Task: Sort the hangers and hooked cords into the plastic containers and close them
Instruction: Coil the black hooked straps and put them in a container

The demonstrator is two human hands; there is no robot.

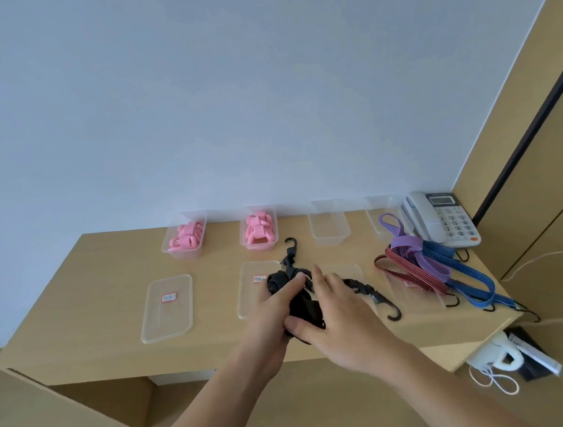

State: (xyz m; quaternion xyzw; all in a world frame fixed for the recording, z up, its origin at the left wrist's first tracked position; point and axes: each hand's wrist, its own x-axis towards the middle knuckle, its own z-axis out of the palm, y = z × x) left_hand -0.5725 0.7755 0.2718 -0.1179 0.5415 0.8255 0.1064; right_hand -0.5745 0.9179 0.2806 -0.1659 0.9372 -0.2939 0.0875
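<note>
I held the bundled black hooked cord (304, 309) over the front of the desk (92, 300). My left hand (274, 312) curled round it and my right hand (340, 318) pinched it between thumb and fingers. One hook pointed back, one right. Pink hangers (186, 238) filled two containers (168, 250) by the wall, and the coloured cords (415, 262) lay beside the telephone (445, 218).

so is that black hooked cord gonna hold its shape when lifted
Probably floppy: the black cord is bunched in folds between the left hand and right hand. Its hooks stick out loose at both ends, so they may swing or snag. It may spring open if released.
</note>
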